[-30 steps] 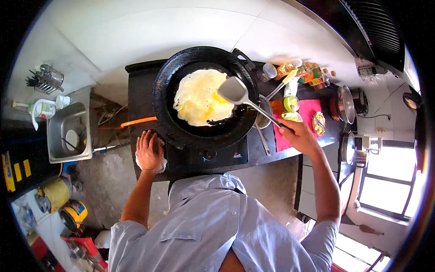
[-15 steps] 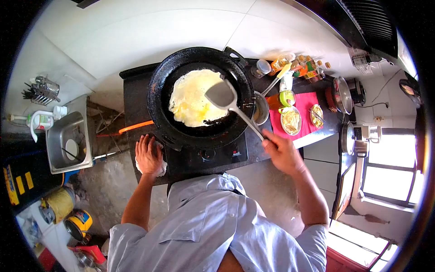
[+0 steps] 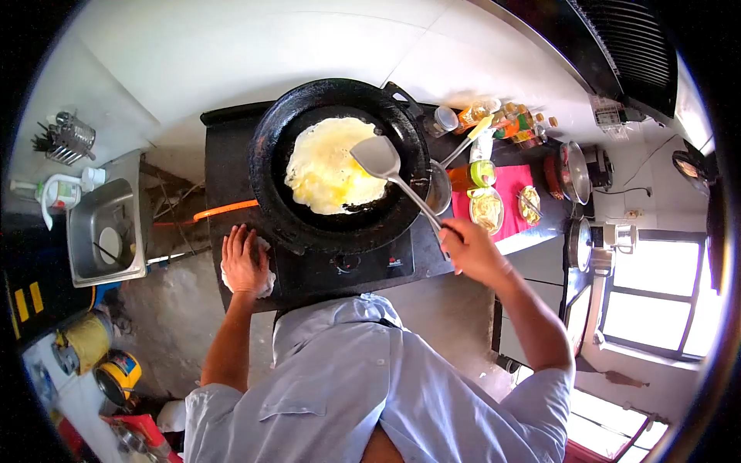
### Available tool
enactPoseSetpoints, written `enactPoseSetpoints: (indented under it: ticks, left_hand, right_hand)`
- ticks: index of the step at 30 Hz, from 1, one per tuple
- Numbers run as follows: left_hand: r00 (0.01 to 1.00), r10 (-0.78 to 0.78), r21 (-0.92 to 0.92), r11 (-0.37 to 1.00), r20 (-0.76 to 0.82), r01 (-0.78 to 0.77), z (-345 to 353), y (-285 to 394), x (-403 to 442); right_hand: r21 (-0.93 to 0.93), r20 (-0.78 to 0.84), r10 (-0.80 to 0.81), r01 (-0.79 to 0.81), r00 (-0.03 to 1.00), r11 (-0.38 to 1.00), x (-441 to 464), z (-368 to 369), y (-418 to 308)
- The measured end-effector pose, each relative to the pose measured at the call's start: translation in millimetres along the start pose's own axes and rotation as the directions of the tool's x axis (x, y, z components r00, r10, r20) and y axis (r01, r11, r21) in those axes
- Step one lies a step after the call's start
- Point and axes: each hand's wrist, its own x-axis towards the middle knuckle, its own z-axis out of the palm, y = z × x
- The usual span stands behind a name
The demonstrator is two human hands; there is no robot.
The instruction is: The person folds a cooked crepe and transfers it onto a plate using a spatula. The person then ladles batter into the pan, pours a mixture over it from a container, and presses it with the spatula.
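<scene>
Compared with a second ago, our right hand (image 3: 472,251), wrapped round the handle of the spatula (image 3: 377,157), sits nearer us, baring more of the bowl (image 3: 491,231) on the red cloth (image 3: 515,185). The pale flatbread (image 3: 318,158) lies in the black pan (image 3: 265,185), partly behind the spatula; bottles (image 3: 526,123) crowd the wall. Our left hand (image 3: 243,262) rests palm-down, fingers extended, on a white cloth (image 3: 268,289).

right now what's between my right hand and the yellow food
In the head view, the spatula spans from right hand to yellow food, over the wok.
</scene>
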Motion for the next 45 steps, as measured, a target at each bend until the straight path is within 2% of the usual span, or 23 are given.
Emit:
enactPoseSetpoints:
  ticks: [2,6,8,9,13,17,20,22,23,24,25,26,27,28,29,30,31,32,34,37,41,45]
  left_hand:
    - [1.000,0.012,-0.005,1.000,0.005,-0.012,-1,-2,2]
    - [1.000,0.010,0.007,1.000,0.021,-0.010,1,1,3]
    - [0.999,0.011,0.029,1.000,0.042,-0.012,0,0,4]
    - [0.999,0.013,0.030,0.999,0.038,-0.014,1,-1,4]
    - [0.999,0.014,0.036,0.999,0.035,-0.015,6,-5,2]
    - [0.999,0.022,0.038,0.999,0.043,-0.024,6,-6,2]
    - [0.998,0.022,0.030,0.999,0.051,-0.023,4,-5,1]
    - [0.999,0.037,0.033,0.999,0.039,-0.038,3,-6,0]
    - [0.998,0.045,0.033,0.998,0.034,-0.046,4,-6,1]
    - [0.998,0.049,0.032,0.998,0.028,-0.050,4,-5,0]
    - [0.998,0.052,0.030,0.998,0.021,-0.053,4,-5,0]
    - [0.998,0.054,0.030,0.998,0.012,-0.055,4,-5,1]
    - [0.999,0.051,0.031,0.998,0.013,-0.051,3,-4,1]
    - [0.999,0.045,0.032,0.998,0.017,-0.046,1,-3,1]
    - [0.999,0.040,0.033,0.999,0.020,-0.040,1,-2,1]
    - [0.999,0.038,0.029,0.999,0.010,-0.039,2,-2,1]
    - [0.999,0.036,0.026,0.999,0.001,-0.036,4,-3,1]
    - [0.999,0.031,0.023,0.999,-0.008,-0.031,6,-3,0]
    - [0.999,0.032,0.019,0.999,-0.019,-0.032,4,-2,1]
    - [1.000,0.019,0.022,1.000,-0.016,-0.019,-1,2,3]
    - [1.000,-0.003,0.018,1.000,-0.002,0.003,-2,4,3]
    - [1.000,-0.024,0.022,0.999,0.005,0.024,-1,3,4]
  right_hand:
    - [0.053,-0.051,0.018,-0.015,0.999,0.998,-12,23,7]
    - [0.073,-0.144,-0.073,0.084,0.987,0.994,-36,52,13]
    - [0.072,-0.102,-0.037,0.044,0.994,0.996,-52,58,8]
    - [-0.041,-0.141,-0.136,0.131,0.981,0.991,-54,65,14]
    - [-0.106,-0.186,-0.246,0.230,0.951,0.967,-78,88,17]
    - [-0.006,-0.053,-0.102,0.101,0.993,0.995,-93,91,1]
    - [-0.003,-0.096,-0.169,0.169,0.981,0.986,-88,72,1]
    - [-0.167,-0.204,-0.379,0.350,0.902,0.922,-75,43,-4]
    - [-0.283,-0.210,-0.372,0.308,0.904,0.908,-69,23,-10]
    - [-0.410,-0.248,-0.456,0.334,0.855,0.849,-59,6,-7]
    - [-0.577,-0.281,-0.607,0.375,0.743,0.726,-45,-14,-3]
    - [-0.646,-0.242,-0.612,0.346,0.752,0.681,-38,-38,-19]
    - [-0.751,-0.201,-0.659,0.317,0.725,0.579,-28,-60,-32]
    - [-0.856,-0.132,-0.600,0.214,0.789,0.470,-21,-80,-52]
    - [-0.951,-0.038,-0.739,0.203,0.673,0.234,-15,-94,-66]
    - [-0.967,0.025,-0.697,0.194,0.716,0.164,-1,-106,-81]
    - [-0.978,0.150,-0.757,0.208,0.636,-0.019,8,-118,-95]
    - [-0.976,0.189,-0.756,0.206,0.627,-0.073,15,-121,-114]
    - [-0.940,0.333,-0.778,0.248,0.532,-0.233,34,-125,-143]
    - [-0.909,0.406,-0.782,0.300,0.473,-0.290,51,-109,-184]
    - [-0.815,0.578,-0.682,0.289,0.447,-0.502,76,-86,-220]
    - [-0.742,0.667,-0.592,0.334,0.452,-0.581,90,-65,-246]
